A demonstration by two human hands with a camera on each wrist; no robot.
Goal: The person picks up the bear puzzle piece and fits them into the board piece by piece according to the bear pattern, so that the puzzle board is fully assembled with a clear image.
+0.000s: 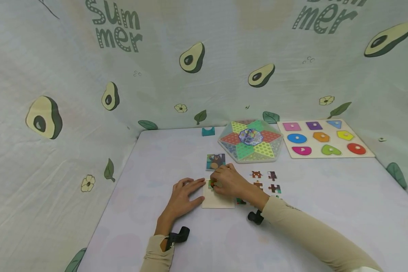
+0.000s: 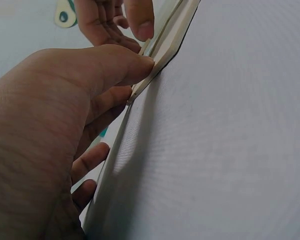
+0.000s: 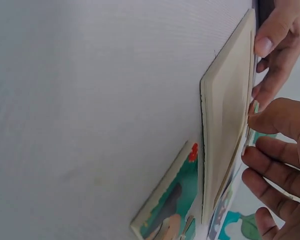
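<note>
A pale puzzle tray (image 1: 218, 203) with a shallow recess lies on the table in front of me. My right hand (image 1: 229, 183) pinches a small green puzzle piece (image 1: 209, 184) over the tray's upper left corner. In the right wrist view, thumb and fingers hold that piece (image 3: 255, 106) at the tray's far edge. My left hand (image 1: 184, 198) rests at the left side with spread fingers, thumb and index finger touching the tray's edge. Beside the tray's right side lies another puzzle piece (image 3: 175, 205) with green and red print, partly under my right wrist in the head view.
A bear picture card (image 1: 215, 161) lies just behind the tray. Several loose puzzle pieces (image 1: 274, 188) are spread at the right. Farther back are a hexagonal game box (image 1: 249, 156), a shape-peg board (image 1: 312, 147) and a teal piece (image 1: 208, 131). A printed cloth hangs behind the table.
</note>
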